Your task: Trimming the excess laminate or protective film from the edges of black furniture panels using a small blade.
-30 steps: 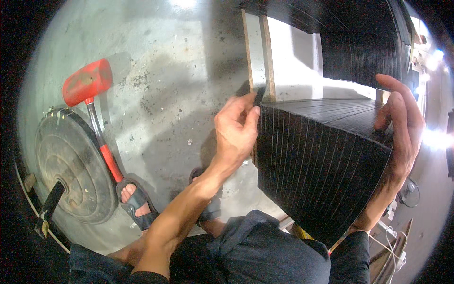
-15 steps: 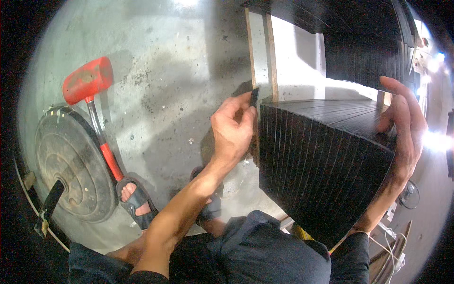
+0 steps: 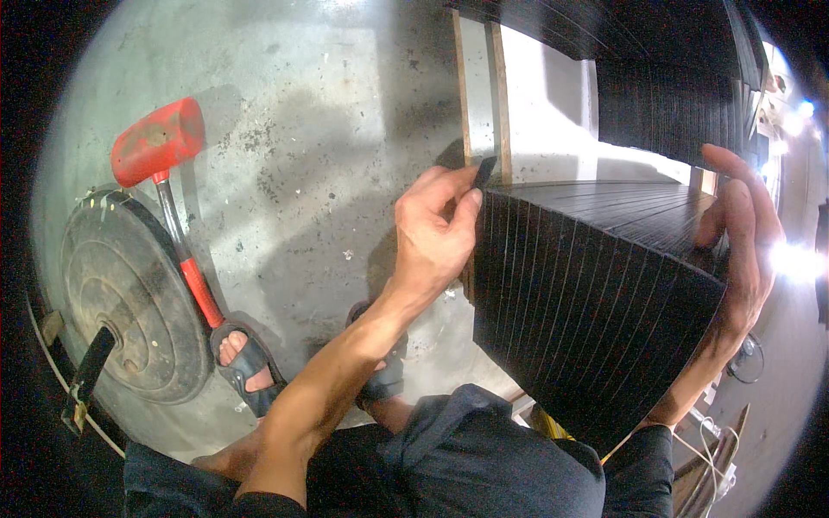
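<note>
A stack of thin black panels [image 3: 596, 293] stands on edge in front of me, its ribbed top slanting toward my lap. My left hand [image 3: 436, 233] rests against the stack's left corner and pinches a small black strip [image 3: 485, 169] at the top edge between thumb and fingers. My right hand [image 3: 743, 242] wraps around the stack's far right edge, fingers spread along the side. My sandalled feet [image 3: 246, 363] stand on the concrete floor [image 3: 328, 138] below.
A red-headed mallet [image 3: 160, 147] leans across a round dark metal disc [image 3: 129, 293] at the left. Two wooden slats [image 3: 484, 86] run up behind the stack, beside a white surface [image 3: 544, 104]. More black panels [image 3: 665, 104] stand at the upper right. Cables lie at the lower right.
My left hand has slid up the stack's left corner, and now pinches the small black strip at the top edge. My right hand has barely moved.
</note>
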`<state>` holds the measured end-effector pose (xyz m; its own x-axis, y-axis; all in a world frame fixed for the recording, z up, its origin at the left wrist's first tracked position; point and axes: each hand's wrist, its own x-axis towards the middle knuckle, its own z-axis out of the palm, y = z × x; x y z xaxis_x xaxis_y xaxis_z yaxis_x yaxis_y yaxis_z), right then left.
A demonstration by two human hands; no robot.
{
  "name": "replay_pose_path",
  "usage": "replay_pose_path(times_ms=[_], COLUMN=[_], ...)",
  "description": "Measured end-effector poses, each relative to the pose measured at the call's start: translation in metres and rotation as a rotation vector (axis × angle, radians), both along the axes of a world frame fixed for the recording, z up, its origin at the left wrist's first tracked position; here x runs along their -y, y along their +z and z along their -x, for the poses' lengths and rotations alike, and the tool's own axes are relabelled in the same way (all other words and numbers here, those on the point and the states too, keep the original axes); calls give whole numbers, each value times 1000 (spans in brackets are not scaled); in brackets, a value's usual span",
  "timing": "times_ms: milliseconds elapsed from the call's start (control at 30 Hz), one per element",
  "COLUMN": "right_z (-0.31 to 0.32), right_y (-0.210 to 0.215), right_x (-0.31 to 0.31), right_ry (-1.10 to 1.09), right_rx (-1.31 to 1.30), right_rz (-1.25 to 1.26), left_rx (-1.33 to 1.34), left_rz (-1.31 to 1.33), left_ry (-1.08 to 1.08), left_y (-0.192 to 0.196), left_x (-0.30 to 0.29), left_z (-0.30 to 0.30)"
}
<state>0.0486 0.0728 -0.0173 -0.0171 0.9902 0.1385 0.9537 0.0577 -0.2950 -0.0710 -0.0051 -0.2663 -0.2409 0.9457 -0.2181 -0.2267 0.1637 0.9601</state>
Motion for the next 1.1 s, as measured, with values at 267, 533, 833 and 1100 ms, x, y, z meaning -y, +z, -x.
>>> replay_pose_path(times_ms=[267,533,833,1100], right_z=[6,-2,0,6], right_y=[-4,0,-8,-12], right_x=[1,-2,7,8], right_ry=[-40,-33,214,68], right_rx=[5,76,263,137], right_rz=[-11,-16,-132,-113], left_rx=[-27,48,-70,-95], left_rz=[-51,-12,-157,34], left_ry=[13,-3,40,61], left_y=[0,11,16,-2], left_x=[2,1,2,-2], left_z=[1,3,2,1])
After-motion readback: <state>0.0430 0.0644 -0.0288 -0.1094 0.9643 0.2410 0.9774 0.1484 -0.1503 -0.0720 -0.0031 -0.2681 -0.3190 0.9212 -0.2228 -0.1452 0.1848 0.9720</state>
